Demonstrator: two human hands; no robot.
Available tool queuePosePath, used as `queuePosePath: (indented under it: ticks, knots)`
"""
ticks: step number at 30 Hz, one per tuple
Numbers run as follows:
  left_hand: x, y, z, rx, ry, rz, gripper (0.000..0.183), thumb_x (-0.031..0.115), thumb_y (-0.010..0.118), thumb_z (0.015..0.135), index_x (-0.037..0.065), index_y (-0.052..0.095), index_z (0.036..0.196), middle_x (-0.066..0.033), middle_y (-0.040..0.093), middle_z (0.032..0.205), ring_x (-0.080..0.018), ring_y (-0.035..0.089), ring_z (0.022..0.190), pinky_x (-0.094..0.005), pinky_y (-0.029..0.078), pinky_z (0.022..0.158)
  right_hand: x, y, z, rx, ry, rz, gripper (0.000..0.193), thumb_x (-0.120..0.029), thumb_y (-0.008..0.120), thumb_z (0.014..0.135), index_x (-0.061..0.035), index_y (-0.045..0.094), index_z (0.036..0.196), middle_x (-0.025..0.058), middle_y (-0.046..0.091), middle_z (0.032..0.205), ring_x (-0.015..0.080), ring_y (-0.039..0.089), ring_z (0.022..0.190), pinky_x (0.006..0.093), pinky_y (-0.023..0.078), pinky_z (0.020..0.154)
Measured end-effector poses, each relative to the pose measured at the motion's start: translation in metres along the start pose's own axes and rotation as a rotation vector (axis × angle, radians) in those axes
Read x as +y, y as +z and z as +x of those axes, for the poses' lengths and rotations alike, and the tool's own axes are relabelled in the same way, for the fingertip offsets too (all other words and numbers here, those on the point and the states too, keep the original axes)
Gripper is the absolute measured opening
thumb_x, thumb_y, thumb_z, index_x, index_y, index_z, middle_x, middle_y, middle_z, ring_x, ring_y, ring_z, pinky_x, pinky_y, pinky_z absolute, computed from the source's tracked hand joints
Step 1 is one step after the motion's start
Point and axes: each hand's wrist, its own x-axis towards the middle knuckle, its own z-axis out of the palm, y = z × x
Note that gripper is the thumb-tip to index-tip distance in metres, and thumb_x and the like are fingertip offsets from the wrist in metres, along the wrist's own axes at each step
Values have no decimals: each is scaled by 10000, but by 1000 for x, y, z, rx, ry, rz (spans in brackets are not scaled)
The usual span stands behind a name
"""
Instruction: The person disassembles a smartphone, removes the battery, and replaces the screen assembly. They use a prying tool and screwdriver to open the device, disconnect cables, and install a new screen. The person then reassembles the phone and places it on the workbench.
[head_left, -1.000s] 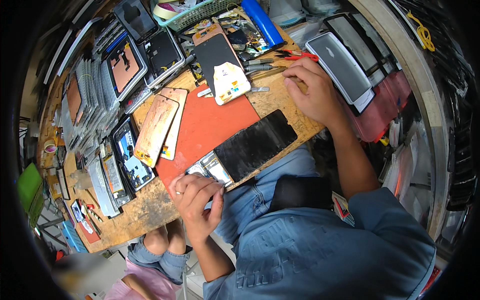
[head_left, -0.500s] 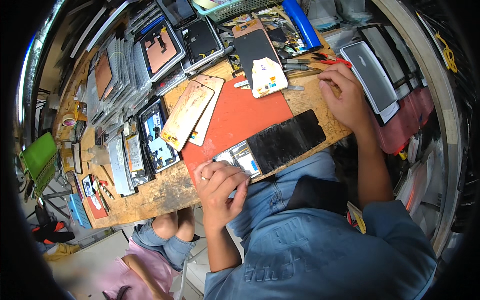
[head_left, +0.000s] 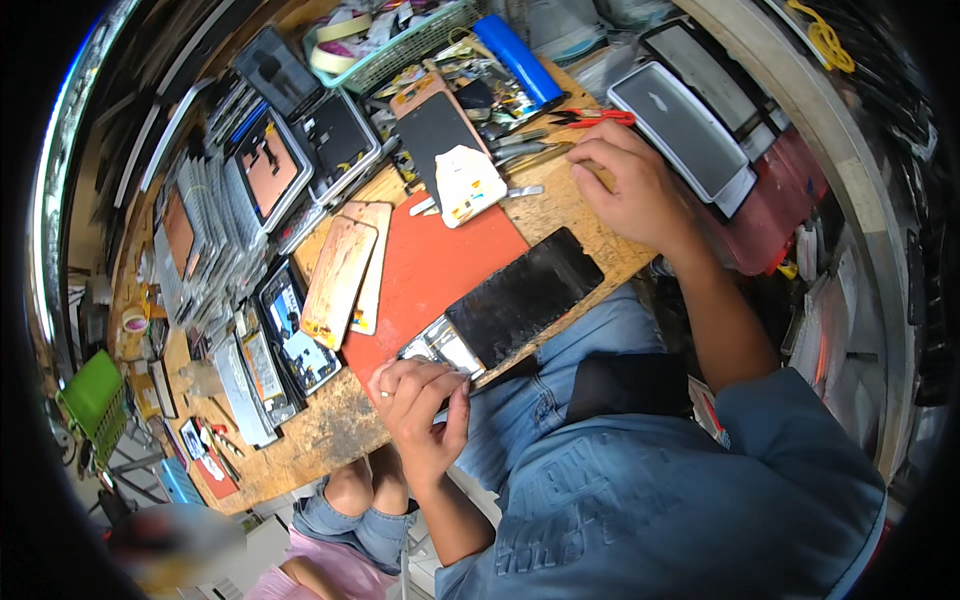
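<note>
An opened phone (head_left: 440,345) lies slantwise along the near edge of the bench, its inner parts bare at the left end. A black screen panel (head_left: 525,298) covers the rest of it. My left hand (head_left: 420,405), with a ring on one finger, is closed over that left end; its fingertips hide part of the phone. Farther right, my right hand (head_left: 630,185) is above the wood with fingers bent and thumb apart. Its fingertips are beside the ends of thin hand tools (head_left: 530,150) and near red-handled pliers (head_left: 600,117). I see nothing held in it.
An orange-red mat (head_left: 430,255) lies under the phone. Around it are loose back panels (head_left: 340,275), a phone panel with a white patch (head_left: 440,140), opened tablets (head_left: 270,165), and a green basket (head_left: 410,50). Someone in pink (head_left: 320,570) sits at lower left.
The whole view has shifted and turned, so the bench items appear farther left. Both hands keep nearly the same places relative to the phone and tools.
</note>
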Motion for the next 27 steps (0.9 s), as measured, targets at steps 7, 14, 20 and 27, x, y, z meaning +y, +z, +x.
queuePosePath:
  ticks: [7, 14, 20, 27]
  knots:
    - [-2, 1, -3, -2, -15, 0, 143, 54, 834, 797, 96, 786, 925, -40, 731, 968, -284, 665, 1005, -489, 425, 1056, 6, 2, -2, 18, -35, 29, 119, -45, 759, 938, 9, 725, 1039, 158, 658, 1005, 375, 696, 941, 469, 561, 841]
    - [-3, -1, -3, -11, -9, 6, 136, 57, 834, 804, 95, 789, 927, -41, 732, 965, -282, 666, 1005, -488, 429, 1057, 7, 3, -2, 11, -26, 41, 115, -46, 759, 941, 12, 727, 1035, 155, 660, 1008, 373, 696, 936, 466, 563, 839]
    - [-1, 0, -5, -12, -17, 11, 126, 64, 841, 814, 95, 794, 926, -41, 735, 963, -281, 667, 998, -485, 433, 1052, 4, 0, -2, 12, -12, 46, 127, -55, 767, 941, 11, 741, 1046, 151, 676, 1029, 372, 705, 953, 461, 570, 849]
    - [-2, 0, -2, -16, -4, 11, 146, 57, 840, 811, 107, 795, 940, -34, 734, 967, -276, 669, 997, -489, 433, 1053, 4, -1, -3, 14, -14, 28, 131, -49, 773, 939, 16, 737, 1047, 157, 683, 1024, 379, 713, 946, 464, 579, 839]
